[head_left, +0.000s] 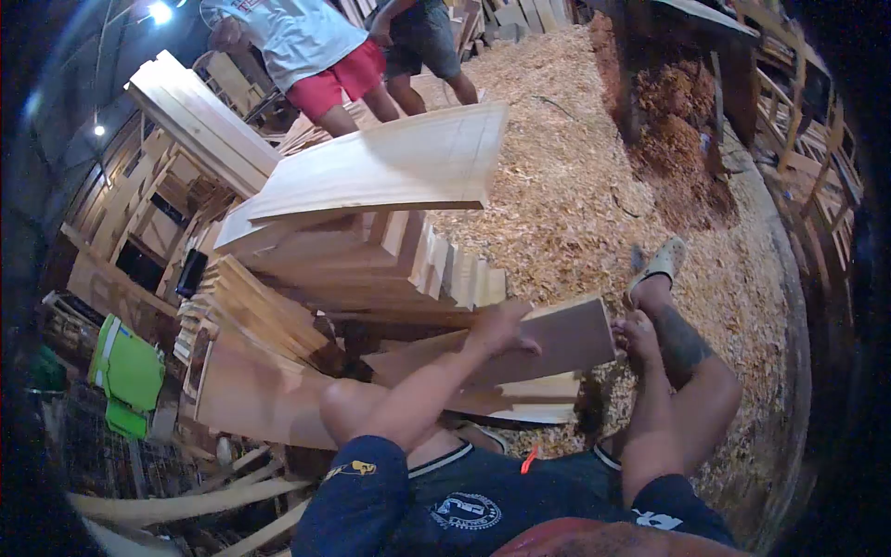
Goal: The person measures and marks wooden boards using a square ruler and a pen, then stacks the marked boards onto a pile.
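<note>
A dark-faced wooden board (566, 342) lies in front of my lap, above paler boards (529, 395). My left hand (504, 330) is on its far edge, thumb over the face and fingers bent toward the edge, gripping it. At the board's right end, my right hand (638, 336) is closed with the fingers curled; whatever it pinches there is too small to make out. Just beyond stands a stack of boards (371, 255), with a wide pale board (390, 162) on top.
Wood shavings (548, 176) cover the floor ahead and right. Two people stand behind the stack, one in red shorts (336, 84). A green plastic item (127, 371) is at left, near a black object (191, 273). Wood strips (186, 501) lie lower left.
</note>
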{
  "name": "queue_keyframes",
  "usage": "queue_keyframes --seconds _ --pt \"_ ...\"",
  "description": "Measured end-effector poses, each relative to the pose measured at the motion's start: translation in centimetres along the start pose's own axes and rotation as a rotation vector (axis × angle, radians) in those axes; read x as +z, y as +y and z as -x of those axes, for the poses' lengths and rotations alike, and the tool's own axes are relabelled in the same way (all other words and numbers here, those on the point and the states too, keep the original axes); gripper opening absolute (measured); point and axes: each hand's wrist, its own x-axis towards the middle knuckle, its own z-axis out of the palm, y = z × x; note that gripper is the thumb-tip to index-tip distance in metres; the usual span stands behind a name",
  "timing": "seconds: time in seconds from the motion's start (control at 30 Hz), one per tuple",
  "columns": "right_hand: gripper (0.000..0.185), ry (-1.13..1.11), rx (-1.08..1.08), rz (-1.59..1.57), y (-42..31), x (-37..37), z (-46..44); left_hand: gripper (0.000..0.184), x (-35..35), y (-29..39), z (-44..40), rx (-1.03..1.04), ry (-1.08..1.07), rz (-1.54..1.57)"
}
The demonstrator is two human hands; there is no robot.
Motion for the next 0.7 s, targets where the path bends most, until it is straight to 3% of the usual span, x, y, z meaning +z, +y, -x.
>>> queue_keyframes --seconds 0.07,0.17,0.2,0.3,0.47,0.53,0.63,0.7 --pt "0.037 0.08 -0.032 0.145 7.1 -5.2 -5.9 0.08 -4.3 2.3 1.1 0.037 0.123 -0.027" --pt "0.025 0.059 -0.172 0.496 23.6 -12.9 -16.0 0.08 -9.9 5.2 4.4 0.083 0.318 0.168" --pt "0.017 0.081 -0.052 0.508 23.4 -11.6 -15.4 0.08 -11.5 6.1 5.8 0.062 0.379 0.29" --pt "0.016 -0.127 0.431 0.132 19.5 -5.9 -9.5 0.076 -14.2 6.9 9.5 -0.002 0.593 0.584" --pt "0.022 -0.132 0.41 0.275 9.7 1.2 -1.7 0.074 -11.9 2.4 14.1 -0.293 1.225 0.975" --pt "0.026 -0.149 0.409 0.25 7.8 2.1 0.0 0.074 -10.6 -0.3 15.3 -0.269 1.529 1.311" --pt "0.036 -0.176 0.345 0.117 8.1 2.3 -1.2 0.071 -11.4 1.3 16.8 -0.177 1.504 1.47" --pt "0.034 -0.231 0.226 -0.113 8.9 2.2 -2.0 0.071 -9.2 -1.2 17.5 -0.257 1.544 1.591"
